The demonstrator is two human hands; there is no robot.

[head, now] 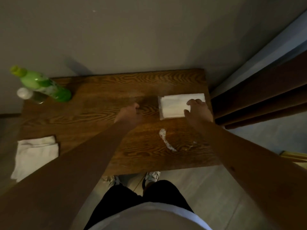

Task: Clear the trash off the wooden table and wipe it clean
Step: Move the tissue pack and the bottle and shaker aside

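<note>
Head: right hand [197,112] touching folded cloth [176,105] (far-right).

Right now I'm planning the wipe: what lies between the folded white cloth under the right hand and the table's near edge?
In the head view, a white foam streak on the wooden table.

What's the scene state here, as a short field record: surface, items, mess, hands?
surface: dark brown wooden table, set against the wall
cleaner: green plastic bottle, far left corner
beside it: small white-capped bottle
cloth 1: folded white cloth, far right part of table
cloth 2: crumpled white cloth, hanging over the near left edge
mess: white foamy streak, near right, unwiped
right hand: fingers on cloth 1
left hand: loosely closed over the table centre, holding nothing visible
</note>
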